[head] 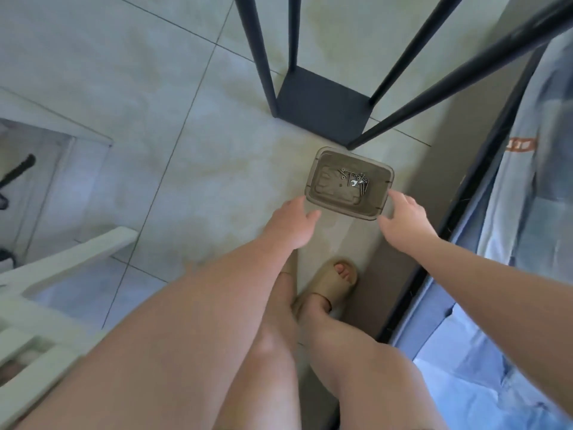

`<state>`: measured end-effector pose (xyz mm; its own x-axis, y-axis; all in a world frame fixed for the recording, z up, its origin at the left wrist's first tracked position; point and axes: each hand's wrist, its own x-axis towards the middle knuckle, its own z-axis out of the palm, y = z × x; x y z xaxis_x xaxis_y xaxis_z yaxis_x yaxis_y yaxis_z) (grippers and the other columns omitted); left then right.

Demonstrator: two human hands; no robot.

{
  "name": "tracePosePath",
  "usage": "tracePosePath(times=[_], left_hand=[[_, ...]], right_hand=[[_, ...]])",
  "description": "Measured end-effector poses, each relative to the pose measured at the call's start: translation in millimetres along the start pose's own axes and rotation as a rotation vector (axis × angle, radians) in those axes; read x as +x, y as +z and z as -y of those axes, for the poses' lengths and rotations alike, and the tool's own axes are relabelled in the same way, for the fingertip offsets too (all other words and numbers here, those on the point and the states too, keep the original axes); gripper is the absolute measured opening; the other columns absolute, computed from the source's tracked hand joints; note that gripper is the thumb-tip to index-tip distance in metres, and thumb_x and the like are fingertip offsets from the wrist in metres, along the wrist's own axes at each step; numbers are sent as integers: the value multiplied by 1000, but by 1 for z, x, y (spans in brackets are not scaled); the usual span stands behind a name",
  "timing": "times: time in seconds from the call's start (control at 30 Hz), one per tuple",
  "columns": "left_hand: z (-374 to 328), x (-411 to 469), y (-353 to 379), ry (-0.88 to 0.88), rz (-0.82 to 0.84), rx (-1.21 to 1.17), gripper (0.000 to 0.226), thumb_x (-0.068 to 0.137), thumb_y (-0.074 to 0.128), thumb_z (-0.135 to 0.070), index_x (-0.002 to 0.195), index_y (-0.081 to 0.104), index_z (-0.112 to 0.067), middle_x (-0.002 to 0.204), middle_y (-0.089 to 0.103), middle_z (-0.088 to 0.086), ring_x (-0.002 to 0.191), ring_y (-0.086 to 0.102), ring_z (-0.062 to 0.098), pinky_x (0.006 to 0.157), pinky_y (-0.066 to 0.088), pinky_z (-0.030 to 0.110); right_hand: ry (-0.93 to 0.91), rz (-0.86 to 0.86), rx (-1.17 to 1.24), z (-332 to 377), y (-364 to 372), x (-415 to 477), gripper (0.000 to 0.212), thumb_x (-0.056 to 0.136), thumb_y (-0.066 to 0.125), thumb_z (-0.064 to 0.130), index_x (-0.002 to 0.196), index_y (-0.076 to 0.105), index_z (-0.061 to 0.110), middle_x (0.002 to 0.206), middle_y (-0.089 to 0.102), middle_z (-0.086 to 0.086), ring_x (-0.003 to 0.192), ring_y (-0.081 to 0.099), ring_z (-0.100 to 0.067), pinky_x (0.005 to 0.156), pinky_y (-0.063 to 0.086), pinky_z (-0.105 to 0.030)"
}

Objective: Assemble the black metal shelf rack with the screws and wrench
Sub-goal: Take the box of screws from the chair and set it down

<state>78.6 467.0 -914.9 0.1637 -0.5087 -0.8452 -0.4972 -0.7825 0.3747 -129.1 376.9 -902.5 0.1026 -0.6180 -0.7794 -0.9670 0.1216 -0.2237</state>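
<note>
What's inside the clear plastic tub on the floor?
The tub holds a cluster of screws and a small wrench. Pieces overlap, so their count is unclear.

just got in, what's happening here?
A person stands over a tiled floor, both hands reaching down to a small translucent tub. The left hand and right hand are at its near corners, open. Inside lie loose screws and a small wrench. The black shelf rack stands just beyond, upright.
</note>
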Motion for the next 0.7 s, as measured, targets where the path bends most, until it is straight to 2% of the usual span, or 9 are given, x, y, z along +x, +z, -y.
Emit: tracePosePath(times=[0.13, 0.3, 0.5, 0.7], left_hand=[[-30, -95, -41, 45, 4, -40, 60, 103, 41, -44, 156, 25, -20, 161, 29, 8, 147, 28, 31, 118, 29, 47], [-59, -217, -91, 132, -153, 109, 61, 101, 39, -49, 156, 23, -27, 165, 17, 3, 152, 8, 29, 119, 19, 52], [-67, -335, -149, 176, -411, 224, 67, 98, 37, -56, 156, 15, -31, 168, 1, 3, 152, -5, 31, 121, 7, 54], [-55, -406, -175, 181, -596, 230, 74, 95, 38, -63, 157, 9, -34, 168, -3, 0, 152, -10, 27, 120, 1, 54]], right_hand=[[-81, -39, -156, 43, -46, -92, 65, 101, 46, 20, 160, 19, 23, 166, 17, 0, 152, 11, -23, 118, 23, -52], [-192, -127, -254, 98, -105, -204, 67, 102, 46, 30, 160, 15, 25, 168, 10, 0, 154, 3, -22, 122, 11, -51], [-424, -261, -387, 134, -152, -304, 71, 100, 49, 42, 160, 13, 29, 169, 7, 0, 155, 1, -25, 124, 5, -54], [-666, -342, -501, 151, -193, -354, 75, 99, 52, 45, 160, 11, 30, 169, 7, 0, 155, 1, -28, 123, 2, -55]])
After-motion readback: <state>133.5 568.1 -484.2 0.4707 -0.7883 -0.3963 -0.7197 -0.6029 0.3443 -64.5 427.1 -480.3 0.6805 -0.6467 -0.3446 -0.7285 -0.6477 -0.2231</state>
